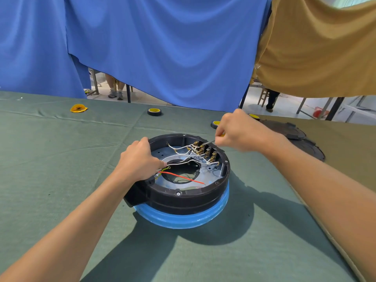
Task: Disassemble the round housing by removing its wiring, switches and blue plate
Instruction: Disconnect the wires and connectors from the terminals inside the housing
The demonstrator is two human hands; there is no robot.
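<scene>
A round black housing with a blue lower band sits on the green cloth in the middle of the head view. Inside lie a pale blue plate, white wires, a red wire and a row of brass-tabbed switches at the far right wall. My left hand grips the housing's left rim, fingers curled over the edge. My right hand holds a thin screwdriver with a yellow handle; its tip is at the switches.
Two tape rolls and a yellow piece lie on the far part of the green table. A black lid-like part rests at the right on brown cloth. Blue and tan curtains hang behind.
</scene>
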